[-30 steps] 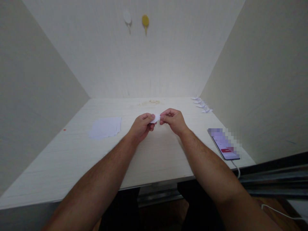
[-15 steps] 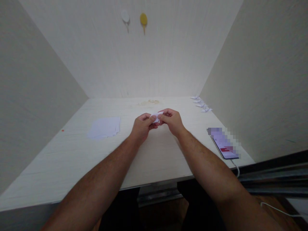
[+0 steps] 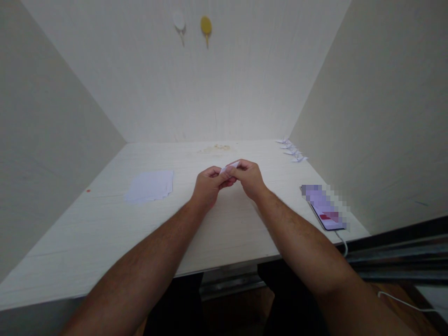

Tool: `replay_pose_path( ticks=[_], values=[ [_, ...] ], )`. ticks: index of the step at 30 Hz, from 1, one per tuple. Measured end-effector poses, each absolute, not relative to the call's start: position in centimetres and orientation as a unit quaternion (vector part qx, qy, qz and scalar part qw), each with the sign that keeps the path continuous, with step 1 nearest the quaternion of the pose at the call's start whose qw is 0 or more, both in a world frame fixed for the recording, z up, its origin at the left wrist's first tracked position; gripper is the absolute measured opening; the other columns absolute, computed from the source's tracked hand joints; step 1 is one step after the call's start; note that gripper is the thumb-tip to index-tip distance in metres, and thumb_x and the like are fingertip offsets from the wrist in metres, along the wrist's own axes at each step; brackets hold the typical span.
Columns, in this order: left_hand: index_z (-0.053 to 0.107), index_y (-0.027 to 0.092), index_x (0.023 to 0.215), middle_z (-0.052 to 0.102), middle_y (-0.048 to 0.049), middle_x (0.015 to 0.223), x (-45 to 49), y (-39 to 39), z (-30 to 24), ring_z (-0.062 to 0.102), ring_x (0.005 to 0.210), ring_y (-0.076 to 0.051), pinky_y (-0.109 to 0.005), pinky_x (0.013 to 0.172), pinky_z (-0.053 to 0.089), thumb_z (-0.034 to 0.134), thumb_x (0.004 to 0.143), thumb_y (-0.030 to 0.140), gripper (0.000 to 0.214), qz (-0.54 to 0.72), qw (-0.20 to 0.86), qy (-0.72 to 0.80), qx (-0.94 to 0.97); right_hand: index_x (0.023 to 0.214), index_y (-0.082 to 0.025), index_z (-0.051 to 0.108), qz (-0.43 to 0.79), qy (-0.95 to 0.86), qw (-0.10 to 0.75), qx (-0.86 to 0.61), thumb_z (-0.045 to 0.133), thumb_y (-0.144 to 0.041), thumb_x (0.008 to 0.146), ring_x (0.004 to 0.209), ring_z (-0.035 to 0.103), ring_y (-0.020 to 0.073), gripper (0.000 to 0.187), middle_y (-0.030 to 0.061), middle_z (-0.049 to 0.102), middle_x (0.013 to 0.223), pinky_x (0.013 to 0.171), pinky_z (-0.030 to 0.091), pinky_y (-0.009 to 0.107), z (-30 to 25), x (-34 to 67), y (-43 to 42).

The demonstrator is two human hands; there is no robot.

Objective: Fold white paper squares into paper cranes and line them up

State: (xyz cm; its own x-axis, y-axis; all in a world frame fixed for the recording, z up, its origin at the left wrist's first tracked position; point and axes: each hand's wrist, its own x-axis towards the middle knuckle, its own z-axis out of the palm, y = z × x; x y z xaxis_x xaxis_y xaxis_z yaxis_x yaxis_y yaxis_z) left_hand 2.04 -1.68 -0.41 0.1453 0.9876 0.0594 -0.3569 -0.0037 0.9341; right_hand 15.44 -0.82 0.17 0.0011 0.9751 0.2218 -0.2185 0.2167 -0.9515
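A small folded piece of white paper (image 3: 234,164) is held between both hands above the middle of the table. My left hand (image 3: 209,185) grips its left side, thumb on top and fingers curled beneath. My right hand (image 3: 248,176) pinches the other side, its thumb pressed close to the left thumb. The fingers and thumbs cover most of the paper, so its folds cannot be made out. To the left lies a stack of white paper sheets (image 3: 150,185), slightly fanned at the edges.
Several folded white paper figures (image 3: 294,153) stand in a row by the right wall. A phone (image 3: 324,207) with a white cable (image 3: 345,245) lies near the right edge. White (image 3: 179,21) and yellow (image 3: 206,25) hooks hang on the back wall. Walls enclose the table (image 3: 224,242) on three sides.
The thumbs have come together over the paper, and less of it shows now. The whole view has shifted very slightly; the sheets, figures and phone stay in place.
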Motion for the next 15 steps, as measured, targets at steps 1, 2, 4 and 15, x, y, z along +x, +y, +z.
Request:
replay_pose_path(
  ticks=[1,2,4,15],
  values=[
    [0.062,0.014,0.072,0.073,-0.0050,0.070,2.10,-1.71,-0.43,0.071,0.068,-0.016,-0.030,0.071,0.057,0.091,0.061,0.040,0.040,0.552,0.613,0.352,0.443,0.070,-0.019,0.072,0.504,-0.497,0.599,-0.375,0.084,-0.036,0.063,0.061,0.058,0.0107,0.022,-0.0004,0.069,0.068,0.057,0.049,0.025,0.14,15.40,-0.82],
    [0.063,0.013,0.072,0.073,-0.0050,0.070,2.16,-1.74,-0.42,0.071,0.068,-0.016,-0.030,0.072,0.058,0.091,0.061,0.039,0.040,0.554,0.615,0.350,0.439,0.069,-0.019,0.072,0.510,-0.491,0.600,-0.371,0.084,-0.035,0.063,0.061,0.058,0.0105,0.021,-0.0004,0.069,0.068,0.058,0.048,0.025,0.11,15.37,-0.81],
    [0.063,0.013,0.072,0.073,-0.0053,0.071,2.26,-1.82,-0.36,0.072,0.069,-0.016,-0.031,0.073,0.058,0.092,0.060,0.037,0.039,0.556,0.621,0.343,0.433,0.068,-0.019,0.071,0.524,-0.480,0.603,-0.363,0.083,-0.034,0.063,0.059,0.056,0.0100,0.020,-0.0012,0.068,0.065,0.056,0.046,0.024,0.07,15.32,-0.78],
    [0.061,0.014,0.071,0.072,-0.0045,0.072,2.59,-2.02,-0.22,0.072,0.072,-0.016,-0.031,0.074,0.059,0.089,0.062,0.034,0.036,0.557,0.621,0.341,0.433,0.069,-0.019,0.067,0.539,-0.436,0.626,-0.357,0.083,-0.035,0.061,0.053,0.051,0.0088,0.023,-0.0030,0.064,0.063,0.050,0.043,0.024,-0.19,15.00,-0.69]
  ],
)
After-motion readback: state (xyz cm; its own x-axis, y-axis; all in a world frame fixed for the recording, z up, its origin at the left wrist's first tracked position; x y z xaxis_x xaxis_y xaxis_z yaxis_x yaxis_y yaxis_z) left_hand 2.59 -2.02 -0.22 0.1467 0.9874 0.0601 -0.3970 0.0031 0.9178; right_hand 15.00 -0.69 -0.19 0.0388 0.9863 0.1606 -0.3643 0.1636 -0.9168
